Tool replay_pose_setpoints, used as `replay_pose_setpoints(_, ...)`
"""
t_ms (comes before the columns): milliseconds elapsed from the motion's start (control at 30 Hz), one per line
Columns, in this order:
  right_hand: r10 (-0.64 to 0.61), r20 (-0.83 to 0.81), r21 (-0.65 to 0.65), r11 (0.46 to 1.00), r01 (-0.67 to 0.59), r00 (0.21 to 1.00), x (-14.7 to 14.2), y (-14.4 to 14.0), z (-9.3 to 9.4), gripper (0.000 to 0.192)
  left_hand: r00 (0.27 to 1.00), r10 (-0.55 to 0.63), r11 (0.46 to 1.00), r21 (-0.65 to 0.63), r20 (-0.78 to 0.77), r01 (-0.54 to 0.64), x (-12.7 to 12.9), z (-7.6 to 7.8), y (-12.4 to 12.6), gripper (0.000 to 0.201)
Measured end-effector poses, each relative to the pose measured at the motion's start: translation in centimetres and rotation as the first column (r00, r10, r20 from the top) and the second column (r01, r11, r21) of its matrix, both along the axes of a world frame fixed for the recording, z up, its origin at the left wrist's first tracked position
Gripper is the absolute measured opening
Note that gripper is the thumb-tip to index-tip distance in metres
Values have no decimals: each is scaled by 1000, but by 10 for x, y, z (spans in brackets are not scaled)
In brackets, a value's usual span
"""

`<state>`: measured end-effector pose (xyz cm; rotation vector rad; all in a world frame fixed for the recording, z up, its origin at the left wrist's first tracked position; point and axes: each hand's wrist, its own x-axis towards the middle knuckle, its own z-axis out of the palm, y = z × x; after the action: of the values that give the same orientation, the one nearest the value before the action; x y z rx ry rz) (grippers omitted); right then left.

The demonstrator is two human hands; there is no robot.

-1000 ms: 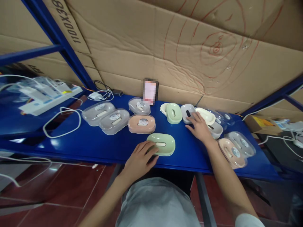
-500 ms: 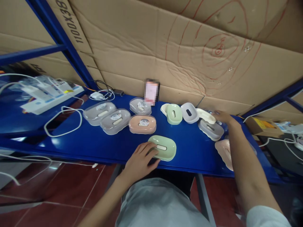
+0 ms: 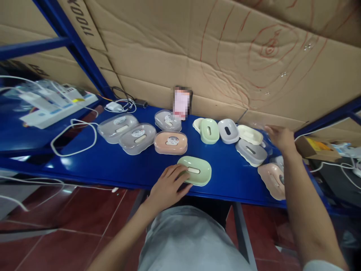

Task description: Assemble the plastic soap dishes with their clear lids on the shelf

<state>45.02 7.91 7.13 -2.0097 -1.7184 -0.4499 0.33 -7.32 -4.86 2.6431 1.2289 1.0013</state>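
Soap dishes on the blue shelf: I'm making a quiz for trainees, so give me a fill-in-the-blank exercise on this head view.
1. The left hand rests on a soap dish coloured ____.
2. The right hand reaches toward the far ____ end of the blue shelf.
3. The peach dish with a clear lid lies ____ the left hand's dish, nearer the cardboard wall.

Missing words: green; right; behind

Right hand (image 3: 279, 138) — previously resting on the grey soap dish (image 3: 228, 131) in the back row — has left it and moved toward 3 o'clock, now raised beyond the cream dish (image 3: 249, 134), fingers spread.
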Motion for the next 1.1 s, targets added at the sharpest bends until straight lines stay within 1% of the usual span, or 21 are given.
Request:
replay_pose_setpoints(67, 82, -12, 25, 996, -81, 997, -20, -26, -1, 35, 1000, -18, 1000, -16, 9, 18, -1, 0, -1, 23)
replay_pose_setpoints(133, 159, -23, 100, 983, -156, 987, -55, -61, -10, 39, 999, -19, 1000, -22, 26, 19, -2, -1, -2, 33)
replay_pose_setpoints(167, 212, -32, 140, 969, -205, 977, -76, -80, -19, 40, 999, -10, 1000, -20, 43, 11, -3, -2, -3, 39)
replay_pose_setpoints(233, 443, -110, 246, 880, -407, 890, -122, -119, -41, 40, 995, 23, 999, -29, 100, -21, -5, -3, -5, 50)
replay_pose_setpoints(267, 514, -147, 248, 846, -472, 845, -143, -135, -53, 40, 991, 40, 998, -45, 132, -34, -5, -4, -5, 56)
replay_pose_setpoints(333, 592, -205, 257, 801, -541, 779, -178, -161, -77, 44, 983, 63, 995, -86, 172, -48, -6, -4, -6, 70)
replay_pose_setpoints(400, 605, -239, 227, 796, -562, 760, -199, -175, -96, 50, 985, 63, 993, -108, 160, -46, -7, -2, -5, 78)
replay_pose_setpoints(500, 613, -245, 123, 788, -603, 751, -208, -181, -114, 57, 994, 2, 994, -113, 107, 10, -7, 0, -1, 74)
replay_pose_setpoints(600, 644, -237, 32, 753, -657, 727, -205, -182, -120, 65, 990, -34, 994, -99, 136, 48, -7, -1, 2, 67)
replay_pose_setpoints(700, 670, -231, 0, 726, -688, 706, -202, -181, -119, 70, 984, -27, 997, -61, 176, 38, -8, -4, 3, 64)
replay_pose_setpoints(767, 697, -239, -13, 694, -720, 676, -200, -179, -116, 71, 983, -25, 998, -58, 183, 37, -9, -5, 3, 64)
replay_pose_setpoints(900, 766, -240, -36, 607, -794, 596, -193, -173, -111, 74, 979, -5, 996, -82, 203, 22, -9, -6, 2, 65)
replay_pose_setpoints(967, 787, -215, -40, 585, -810, 579, -190, -170, -110, 74, 976, 14, 995, -101, 219, 8, -9, -7, 1, 65)
replay_pose_setpoints(1100, 813, -173, -55, 555, -830, 556, -188, -168, -113, 74, 957, 44, 985, -174, 287, 7, -11, -10, 0, 56)
